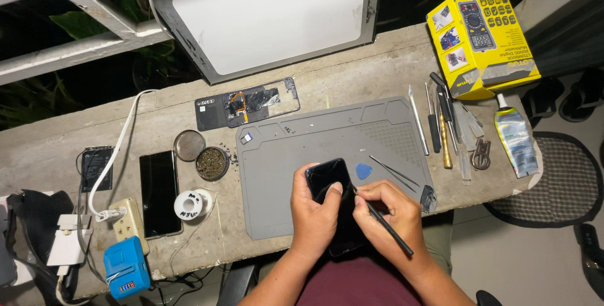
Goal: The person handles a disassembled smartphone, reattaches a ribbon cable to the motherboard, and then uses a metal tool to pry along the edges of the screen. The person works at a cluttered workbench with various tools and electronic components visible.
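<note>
phone (327,177): glossy black glass | mat (314,148): matt grey, probably silicone | bench (56,148): rough concrete

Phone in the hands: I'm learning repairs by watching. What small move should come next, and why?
Probably slide the thin tool along the phone edge. The right hand holds its tip at that edge, and the left hand steadies the phone over the grey mat.

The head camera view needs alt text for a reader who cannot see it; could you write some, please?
A person's left hand holds a black phone over a grey work mat, while the right hand works a thin black tool at its edge. Hand tools and a yellow box lie nearby.
</note>
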